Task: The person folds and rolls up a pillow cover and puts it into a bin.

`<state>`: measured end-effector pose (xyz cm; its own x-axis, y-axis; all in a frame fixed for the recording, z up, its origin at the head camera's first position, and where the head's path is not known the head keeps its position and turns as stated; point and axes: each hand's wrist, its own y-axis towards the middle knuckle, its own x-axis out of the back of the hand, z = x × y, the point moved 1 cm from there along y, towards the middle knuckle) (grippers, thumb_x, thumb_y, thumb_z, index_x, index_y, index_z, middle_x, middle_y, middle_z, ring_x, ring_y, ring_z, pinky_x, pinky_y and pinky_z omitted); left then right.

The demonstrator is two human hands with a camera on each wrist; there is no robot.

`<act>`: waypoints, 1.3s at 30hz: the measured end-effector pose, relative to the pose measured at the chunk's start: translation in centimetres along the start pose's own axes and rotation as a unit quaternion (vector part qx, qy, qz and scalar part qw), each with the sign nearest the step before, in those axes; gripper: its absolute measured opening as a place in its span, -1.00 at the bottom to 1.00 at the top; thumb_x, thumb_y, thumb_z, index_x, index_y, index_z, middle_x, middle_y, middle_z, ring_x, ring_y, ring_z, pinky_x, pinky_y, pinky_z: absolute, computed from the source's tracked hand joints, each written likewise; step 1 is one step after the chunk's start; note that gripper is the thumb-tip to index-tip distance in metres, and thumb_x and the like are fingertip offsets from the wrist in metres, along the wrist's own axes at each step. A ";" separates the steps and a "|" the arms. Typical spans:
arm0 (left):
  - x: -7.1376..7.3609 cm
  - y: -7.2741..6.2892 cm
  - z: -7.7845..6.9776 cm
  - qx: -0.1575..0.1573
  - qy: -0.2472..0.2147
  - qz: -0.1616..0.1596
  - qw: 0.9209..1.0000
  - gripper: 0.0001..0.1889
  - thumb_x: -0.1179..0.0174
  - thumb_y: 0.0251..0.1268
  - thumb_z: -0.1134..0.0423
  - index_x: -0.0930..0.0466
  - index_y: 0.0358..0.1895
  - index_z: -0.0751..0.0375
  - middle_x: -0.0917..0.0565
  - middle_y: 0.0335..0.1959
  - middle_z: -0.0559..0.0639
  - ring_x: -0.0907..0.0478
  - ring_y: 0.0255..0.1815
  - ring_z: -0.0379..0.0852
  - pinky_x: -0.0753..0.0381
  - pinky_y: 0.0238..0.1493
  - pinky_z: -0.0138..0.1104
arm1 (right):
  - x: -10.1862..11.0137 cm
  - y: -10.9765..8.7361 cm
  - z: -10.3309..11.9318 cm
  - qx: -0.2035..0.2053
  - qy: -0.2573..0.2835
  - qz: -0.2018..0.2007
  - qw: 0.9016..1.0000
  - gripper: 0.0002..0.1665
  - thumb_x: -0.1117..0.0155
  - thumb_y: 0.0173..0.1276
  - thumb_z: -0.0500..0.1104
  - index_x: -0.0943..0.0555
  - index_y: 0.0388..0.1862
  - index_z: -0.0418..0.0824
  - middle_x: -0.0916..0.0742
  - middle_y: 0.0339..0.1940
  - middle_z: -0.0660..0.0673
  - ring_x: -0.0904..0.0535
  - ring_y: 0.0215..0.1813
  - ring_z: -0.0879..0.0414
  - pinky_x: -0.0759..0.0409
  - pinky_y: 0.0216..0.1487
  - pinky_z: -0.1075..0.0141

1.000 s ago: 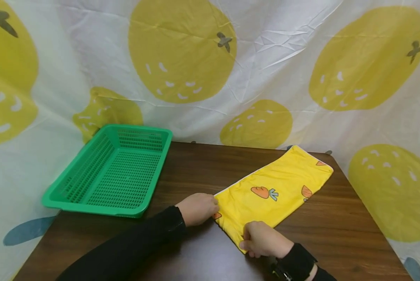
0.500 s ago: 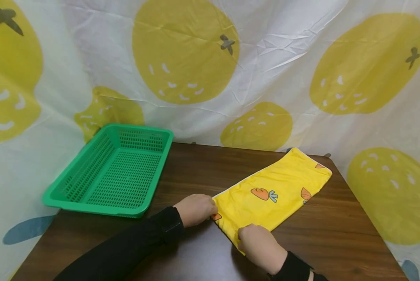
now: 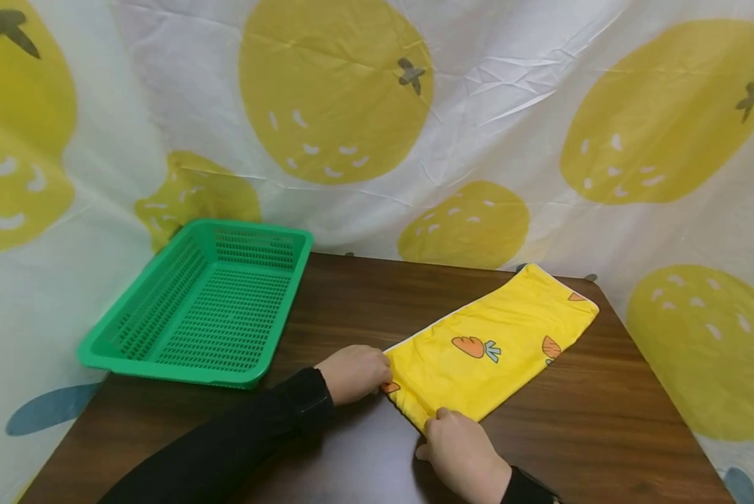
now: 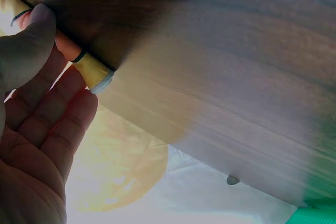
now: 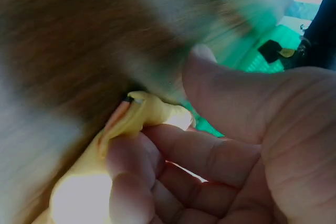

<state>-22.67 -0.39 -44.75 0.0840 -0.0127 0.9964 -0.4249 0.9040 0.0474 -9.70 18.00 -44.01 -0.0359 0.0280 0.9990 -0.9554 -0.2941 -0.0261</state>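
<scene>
A folded yellow cloth (image 3: 477,343) printed with orange carrots lies slantwise on the brown table, white trim along its far edge. At its near left corner my left hand (image 3: 354,374) pinches the border. Up close in the left wrist view, the thumb presses the cloth's folded edge (image 4: 68,48), and the other fingers lie bent beneath. My right hand (image 3: 461,451) is at the near right corner. In the right wrist view its bent fingers (image 5: 134,156) hold the bunched cloth edge (image 5: 142,114), while the thumb stands apart from the fabric.
A green plastic basket (image 3: 278,318) with slotted walls stands at the back left of the wooden table (image 3: 578,434). Behind the table hangs a white sheet (image 3: 345,217) with yellow fruit prints.
My right hand has shifted slightly left at the near corner, its thumb now away from the cloth. That corner has drawn up a little. The left hand stays in place.
</scene>
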 end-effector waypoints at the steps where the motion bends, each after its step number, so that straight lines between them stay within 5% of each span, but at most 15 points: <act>1: -0.1 0.0 0.1 0.001 -0.002 0.003 1.000 -0.90 -0.39 0.47 0.15 -0.82 -0.27 -0.02 -0.68 -0.37 -0.17 -0.47 -0.36 -0.22 -0.60 -0.16 -0.39 | -0.1 0.0 0.0 0.002 -0.007 -0.001 1.000 -0.64 -0.66 0.18 -0.02 -0.69 -0.49 -0.22 -0.58 -0.53 -0.06 -0.54 -0.48 0.08 -0.58 -0.45 0.16; 8: -0.2 0.3 0.4 0.011 -0.018 0.023 1.000 -0.90 -0.54 0.28 0.24 -0.81 -0.22 -0.06 -0.75 -0.27 -0.19 -0.53 -0.26 -0.22 -0.65 -0.06 -0.38 | -0.5 0.3 0.6 0.025 -0.128 -0.044 0.991 -0.61 -0.51 0.22 -0.28 -0.52 -0.70 -0.15 -0.55 -0.67 -0.03 -0.52 -0.57 0.10 -0.57 -0.57 0.16; 14: -0.2 0.3 0.5 0.019 -0.015 0.025 0.999 -0.89 -0.55 0.28 0.20 -0.82 -0.19 -0.06 -0.79 -0.24 -0.20 -0.60 -0.20 -0.22 -0.68 -0.01 -0.33 | -1.2 0.4 1.2 0.044 -0.205 -0.102 0.973 -0.53 -0.53 0.14 -0.22 -0.45 -0.79 -0.07 -0.46 -0.76 0.06 -0.44 -0.64 0.17 -0.46 -0.65 0.24; 17: -0.3 0.2 0.5 0.023 -0.019 0.027 0.999 -0.89 -0.54 0.29 0.19 -0.81 -0.18 -0.06 -0.77 -0.26 -0.19 -0.59 -0.21 -0.21 -0.68 0.00 -0.33 | -1.2 0.6 0.9 0.025 -0.164 -0.070 0.984 -0.58 -0.51 0.17 -0.23 -0.47 -0.74 -0.10 -0.50 -0.73 0.04 -0.46 -0.61 0.15 -0.51 -0.61 0.21; 20: -0.4 0.1 0.4 0.027 -0.027 0.032 0.999 -0.90 -0.53 0.31 0.17 -0.82 -0.18 -0.06 -0.76 -0.27 -0.19 -0.56 -0.24 -0.21 -0.67 0.00 -0.34 | -1.1 0.7 -0.5 0.004 -0.058 -0.019 0.998 -0.65 -0.47 0.18 -0.24 -0.49 -0.67 -0.12 -0.52 -0.69 0.02 -0.46 -0.60 0.13 -0.50 -0.58 0.17; 22: -0.5 0.0 0.3 0.028 -0.031 0.033 0.999 -0.91 -0.52 0.33 0.17 -0.82 -0.17 -0.06 -0.76 -0.27 -0.19 -0.55 -0.25 -0.21 -0.68 0.00 -0.34 | -1.6 0.9 -2.1 0.004 0.024 0.016 1.000 -0.72 -0.42 0.21 -0.24 -0.53 -0.62 -0.13 -0.51 -0.67 0.04 -0.42 -0.60 0.15 -0.46 -0.57 0.17; 28: -0.7 -0.1 0.3 0.017 -0.049 0.006 0.999 -0.92 -0.45 0.39 0.27 -0.83 -0.21 -0.06 -0.81 -0.25 -0.20 -0.63 -0.18 -0.20 -0.70 0.05 -0.34 | -0.5 0.9 -5.1 0.007 0.227 0.117 0.967 -0.77 -0.34 0.39 -0.28 -0.66 -0.50 -0.12 -0.60 -0.63 0.09 -0.47 -0.58 0.21 -0.45 -0.52 0.31; 31: -0.9 0.0 0.6 0.020 -0.067 -0.008 0.998 -0.89 -0.43 0.39 0.31 -0.83 -0.22 -0.06 -0.80 -0.27 -0.21 -0.63 -0.18 -0.20 -0.70 0.04 -0.33 | 0.4 0.9 -5.3 -0.006 0.244 0.130 0.961 -0.76 -0.38 0.40 -0.29 -0.69 -0.51 -0.15 -0.65 -0.64 0.05 -0.52 -0.57 0.19 -0.46 -0.51 0.34; 39: -1.0 0.7 1.8 0.026 -0.085 -0.034 0.995 -0.87 -0.47 0.34 0.30 -0.87 -0.26 -0.10 -0.74 -0.42 -0.26 -0.50 -0.35 -0.18 -0.50 -0.23 -0.35 | 1.0 1.2 -4.7 -0.048 0.182 0.129 0.974 -0.66 -0.48 0.37 -0.25 -0.63 -0.62 -0.16 -0.61 -0.69 0.01 -0.48 -0.59 0.14 -0.41 -0.51 0.29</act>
<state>-24.65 -0.55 -45.55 -0.0387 -0.1489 0.9881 -0.4703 0.8752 0.1135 -12.23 22.13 -43.25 -0.3625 0.3071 0.8799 -0.9235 -0.2453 -0.2948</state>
